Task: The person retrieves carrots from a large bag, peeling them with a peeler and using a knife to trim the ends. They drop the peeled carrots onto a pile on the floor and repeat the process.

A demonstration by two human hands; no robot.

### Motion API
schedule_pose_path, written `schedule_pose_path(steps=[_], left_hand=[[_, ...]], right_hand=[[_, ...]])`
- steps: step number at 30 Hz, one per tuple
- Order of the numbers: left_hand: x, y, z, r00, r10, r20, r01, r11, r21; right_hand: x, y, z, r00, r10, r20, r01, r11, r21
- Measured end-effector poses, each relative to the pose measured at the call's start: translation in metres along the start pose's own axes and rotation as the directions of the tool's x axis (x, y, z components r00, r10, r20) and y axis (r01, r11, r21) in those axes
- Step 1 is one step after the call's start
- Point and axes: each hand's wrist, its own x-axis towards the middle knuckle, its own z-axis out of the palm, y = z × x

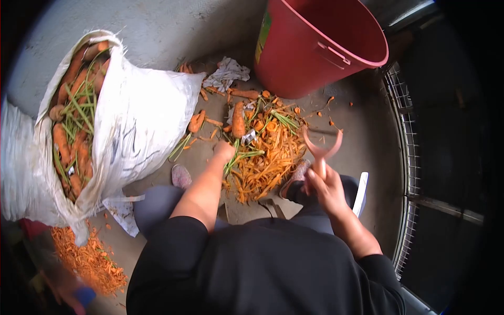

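My left hand (pixel 224 151) is closed round the green stem end of a carrot (pixel 238 121), which points away from me above the floor. In my right hand (pixel 324 186) is a Y-shaped peeler (pixel 323 149), its forked head pointing up and away, a little blurred. Below and between the two hands lies a heap of orange peelings (pixel 273 152) with green stems and cut carrot ends in it. The peeler and the carrot are apart.
A white sack (pixel 152 115) of carrots with green stems leans at the left. A red bin (pixel 315 58) stands at the back. More peelings (pixel 89 260) lie at lower left, beside another person's blurred hand (pixel 65 286). Metal mesh (pixel 409 152) runs along the right.
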Motion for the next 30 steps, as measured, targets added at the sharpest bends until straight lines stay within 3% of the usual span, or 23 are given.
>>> schedule_pose_path(steps=[1,2,3,4,6,9,12,13,16,17,20,22,24,26,29,30], left_hand=[[-0.012,0.014,0.001,0.996,-0.081,0.031,0.084,0.99,-0.113],[-0.021,0.027,0.0,0.984,-0.16,0.071,0.173,0.959,-0.224],[-0.018,0.035,-0.001,0.969,-0.211,0.133,0.218,0.975,-0.045],[0.021,0.014,0.026,0.977,-0.191,0.098,0.173,0.971,0.167],[0.041,0.002,0.045,0.986,-0.159,0.052,0.125,0.908,0.399],[-0.004,0.046,0.002,0.897,-0.299,0.325,0.268,0.954,0.137],[0.016,0.035,0.02,0.888,-0.328,0.324,0.361,0.931,-0.047],[0.02,0.036,0.025,0.89,-0.31,0.334,0.334,0.942,-0.015],[0.02,0.046,0.026,0.899,-0.233,0.371,0.227,0.972,0.061],[0.026,0.037,0.034,0.964,-0.136,0.228,0.137,0.99,0.011],[0.025,0.047,-0.004,0.945,0.085,0.317,-0.031,0.984,-0.174],[-0.002,0.07,-0.032,0.929,0.132,0.346,0.046,0.885,-0.462],[-0.023,0.081,-0.05,0.925,0.242,0.294,-0.123,0.921,-0.368],[-0.055,0.087,-0.065,0.842,0.42,0.338,-0.224,0.843,-0.488],[-0.118,0.097,-0.086,0.706,0.617,0.348,-0.349,0.73,-0.587],[-0.139,0.1,-0.092,0.658,0.671,0.342,-0.389,0.691,-0.609]], right_hand=[[-0.005,-0.009,-0.008,1.0,0.013,-0.003,-0.013,0.994,-0.107],[-0.007,-0.006,-0.016,0.999,0.011,-0.051,-0.013,0.999,-0.029],[-0.009,-0.004,-0.024,0.995,0.008,-0.099,-0.007,1.0,0.005],[-0.011,0.001,-0.033,0.989,0.031,-0.148,-0.025,0.999,0.042],[-0.01,0.004,-0.042,0.979,0.037,-0.2,-0.028,0.999,0.046],[-0.004,0.014,-0.047,0.974,0.093,-0.208,-0.085,0.995,0.048],[0.01,0.016,-0.043,0.963,0.208,-0.171,-0.205,0.978,0.034],[0.016,0.016,-0.042,0.965,0.224,-0.134,-0.222,0.975,0.024],[0.034,0.022,-0.039,0.978,0.204,-0.042,-0.205,0.979,-0.015],[0.04,0.023,-0.037,0.978,0.205,-0.039,-0.205,0.979,-0.002],[0.065,0.028,-0.029,0.942,0.335,-0.034,-0.328,0.935,0.132],[0.088,0.051,-0.029,0.917,0.379,-0.126,-0.381,0.925,0.01],[0.111,0.068,-0.021,0.87,0.442,-0.219,-0.408,0.894,0.184],[0.128,0.075,-0.014,0.806,0.544,-0.232,-0.445,0.816,0.37],[0.139,0.087,-0.004,0.869,0.475,-0.142,-0.283,0.71,0.645],[0.139,0.085,-0.002,0.928,0.372,-0.035,-0.237,0.659,0.714]])
